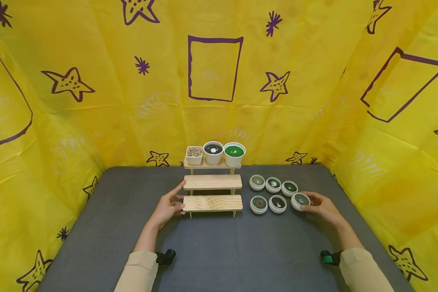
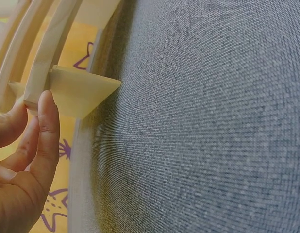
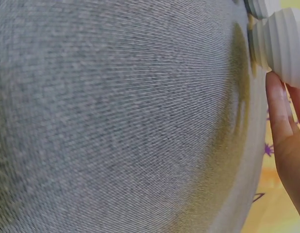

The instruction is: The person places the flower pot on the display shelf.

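In the head view a three-tier wooden stand (image 1: pixel 213 182) stands mid-table. My left hand (image 1: pixel 168 207) is at its left end. One finger reaches the middle shelf, and the thumb and another finger pinch the lower shelf's corner (image 2: pixel 31 99) in the left wrist view. My right hand (image 1: pixel 323 209) grips a small white ribbed pot (image 1: pixel 300 202) with a dull green top, thumb in front and fingers behind. In the right wrist view this pot (image 3: pixel 288 46) is tilted, with fingertips at its side. Several similar pots, such as a dark-topped one (image 1: pixel 277 204), sit left of it.
Along the top shelf are a square white pot of pebbles (image 1: pixel 194 155), a white cup with dark contents (image 1: pixel 213 153) and a white cup with green contents (image 1: pixel 234 154). Yellow patterned cloth (image 1: pixel 215 121) walls in the grey table (image 1: pixel 219 251) at the back and sides.
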Demonstrator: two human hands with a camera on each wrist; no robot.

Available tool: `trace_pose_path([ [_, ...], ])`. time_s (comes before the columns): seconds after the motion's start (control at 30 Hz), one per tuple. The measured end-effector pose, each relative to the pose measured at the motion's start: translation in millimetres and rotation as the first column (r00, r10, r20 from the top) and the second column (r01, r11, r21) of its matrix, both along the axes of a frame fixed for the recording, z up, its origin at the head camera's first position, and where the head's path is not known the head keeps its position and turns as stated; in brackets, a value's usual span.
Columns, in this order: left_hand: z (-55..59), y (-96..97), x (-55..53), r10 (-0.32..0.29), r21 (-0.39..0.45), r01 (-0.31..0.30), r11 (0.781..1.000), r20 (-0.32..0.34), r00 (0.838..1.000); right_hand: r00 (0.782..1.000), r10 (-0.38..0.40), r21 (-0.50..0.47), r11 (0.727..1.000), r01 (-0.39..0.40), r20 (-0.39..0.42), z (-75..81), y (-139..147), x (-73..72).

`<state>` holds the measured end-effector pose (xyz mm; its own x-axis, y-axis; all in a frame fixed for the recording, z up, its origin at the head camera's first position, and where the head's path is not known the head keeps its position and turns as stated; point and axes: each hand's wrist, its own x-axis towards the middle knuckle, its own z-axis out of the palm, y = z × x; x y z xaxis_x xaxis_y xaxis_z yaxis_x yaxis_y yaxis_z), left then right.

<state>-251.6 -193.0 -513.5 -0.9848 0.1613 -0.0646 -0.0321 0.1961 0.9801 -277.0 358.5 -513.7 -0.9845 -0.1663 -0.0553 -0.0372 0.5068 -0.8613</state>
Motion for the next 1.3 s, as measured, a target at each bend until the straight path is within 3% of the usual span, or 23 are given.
trace_pose_path([
  [0.7,-0.2,-0.3,0.2,0.002,-0.003,-0.002,1.0,0.0,1.0,1.0,0.011,-0.003,1.0,-0.011,-0.02,14.7,-14.6,-12.6],
  [1.3,1.5,1.0,0.6,0.011,-0.004,-0.011,1.0,0.0,1.0,0.994,0.083,-0.019,0.996,-0.084,-0.065,36.8,-59.9,-21.0],
])
